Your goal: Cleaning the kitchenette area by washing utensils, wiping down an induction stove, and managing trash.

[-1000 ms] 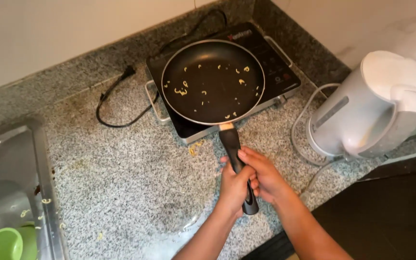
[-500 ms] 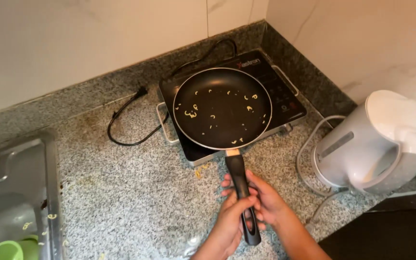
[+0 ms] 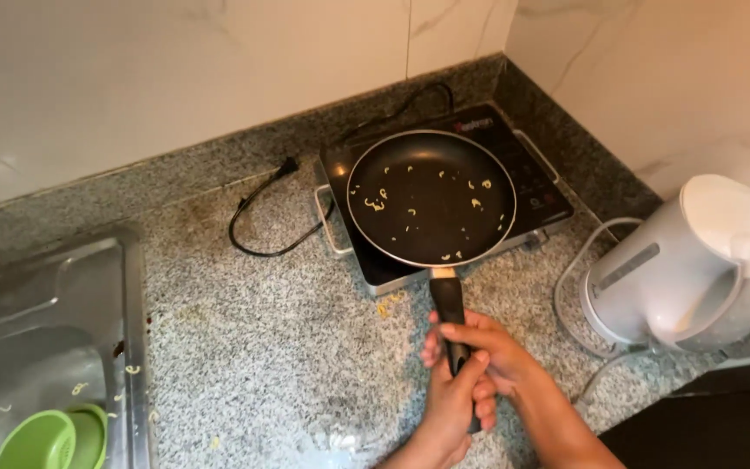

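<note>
A black frying pan [image 3: 431, 198] with several scraps of pale noodle stuck inside sits on a black portable cooktop [image 3: 531, 178] in the counter's back corner. Its black handle [image 3: 447, 304] points toward me. Both hands wrap that handle: my left hand [image 3: 449, 404] grips it from below and left, my right hand [image 3: 488, 356] closes over it from the right, fingers overlapping the left. The handle's lower end is hidden between them.
A white electric kettle [image 3: 696, 260] stands to the right with its cord looping on the speckled granite counter [image 3: 262, 347]. The cooktop's black cable [image 3: 262, 217] lies unplugged to the left. A steel sink [image 3: 45, 313] at far left holds green bowls [image 3: 49, 439].
The view has shifted, so the pan and hands now sit further right and lower in frame. Both hands keep hold of the handle; the pan stays on the cooktop.
</note>
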